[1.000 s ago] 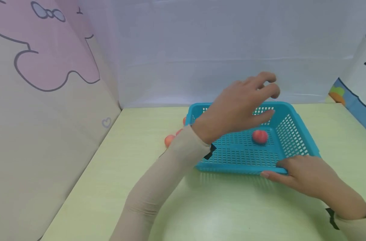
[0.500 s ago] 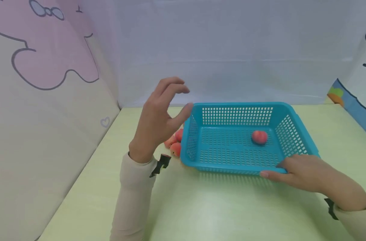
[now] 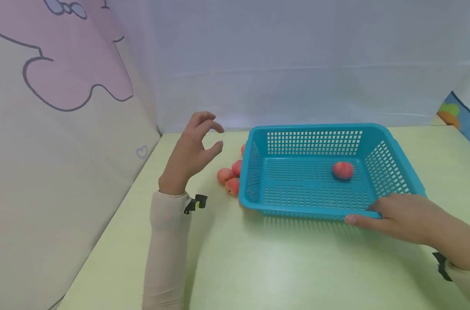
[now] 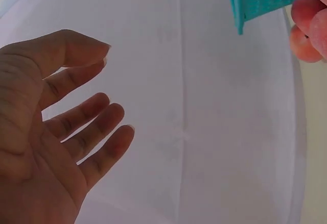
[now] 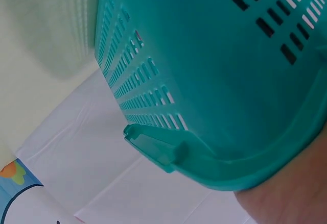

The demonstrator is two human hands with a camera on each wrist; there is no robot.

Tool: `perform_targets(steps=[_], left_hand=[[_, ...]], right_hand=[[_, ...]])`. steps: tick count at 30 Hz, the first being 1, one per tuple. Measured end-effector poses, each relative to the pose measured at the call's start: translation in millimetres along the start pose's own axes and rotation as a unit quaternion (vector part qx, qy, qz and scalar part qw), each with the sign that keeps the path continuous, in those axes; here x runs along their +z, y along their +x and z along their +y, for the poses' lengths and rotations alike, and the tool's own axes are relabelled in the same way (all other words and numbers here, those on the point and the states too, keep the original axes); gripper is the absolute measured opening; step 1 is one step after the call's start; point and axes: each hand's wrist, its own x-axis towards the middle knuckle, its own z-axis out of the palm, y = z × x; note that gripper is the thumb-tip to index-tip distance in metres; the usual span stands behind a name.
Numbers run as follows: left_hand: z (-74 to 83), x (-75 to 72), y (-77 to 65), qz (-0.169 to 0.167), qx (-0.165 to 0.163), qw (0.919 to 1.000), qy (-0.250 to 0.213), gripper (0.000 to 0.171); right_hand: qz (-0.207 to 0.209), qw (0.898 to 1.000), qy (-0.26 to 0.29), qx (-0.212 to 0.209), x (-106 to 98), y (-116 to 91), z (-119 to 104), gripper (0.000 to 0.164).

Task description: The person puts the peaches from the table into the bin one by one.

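Note:
My right hand (image 3: 413,217) grips the near right part of the rim of a blue plastic basket (image 3: 293,211), thumb outside and fingers over the edge. One peach (image 3: 342,171) lies on the basket's perforated floor, right of its middle. To the left, my left hand (image 3: 185,155) hangs in the air with relaxed, slightly bent fingers and nothing in them. Several peaches (image 3: 233,187) sit against the basket's left side, partly hidden by it. In the left wrist view those peaches (image 4: 306,43) show at the upper right, apart from the fingers.
The pale green table (image 3: 266,267) runs back to a white sheet (image 3: 297,86). A cartoon-printed panel (image 3: 80,77) stands along the left side, and another printed sheet (image 3: 457,114) is at the back right.
My left hand has moved left from above the basket to beyond the peaches, uncovering both. The right hand keeps its hold on the rim. The head view has shifted a little.

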Motion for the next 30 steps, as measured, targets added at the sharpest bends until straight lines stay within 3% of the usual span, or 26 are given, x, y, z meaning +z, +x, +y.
perform_targets(steps=[4,8,12,17,21,30], left_hand=[[-6.8,11.0,-1.6,-0.082,-0.035,0.9960,0.001,0.021],[-9.5,17.7,-4.6,-0.160,-0.072,0.9844,-0.009,0.026],[-12.8,21.1,-8.9,-0.223,-0.115,0.9679,-0.012,0.028],[-15.5,28.4,-14.2,-0.297,-0.161,0.9412,-0.019,0.028],[-14.8,36.6,-16.6,-0.336,-0.166,0.9268,-0.019,0.030],[-3.9,48.9,-19.7,-0.380,-0.192,0.9047,-0.009,0.031]], right_hand=[[-0.008,1.000,0.000,0.012,1,-2,1,0.052],[0.002,1.000,-0.005,0.017,1,-3,2,0.054],[0.005,1.000,-0.005,0.009,3,-1,0,0.053],[-0.001,1.000,-0.005,0.011,1,1,-1,0.051],[0.003,1.000,-0.002,0.007,0,1,-1,0.051],[0.002,1.000,0.008,0.008,4,0,-1,0.050]])
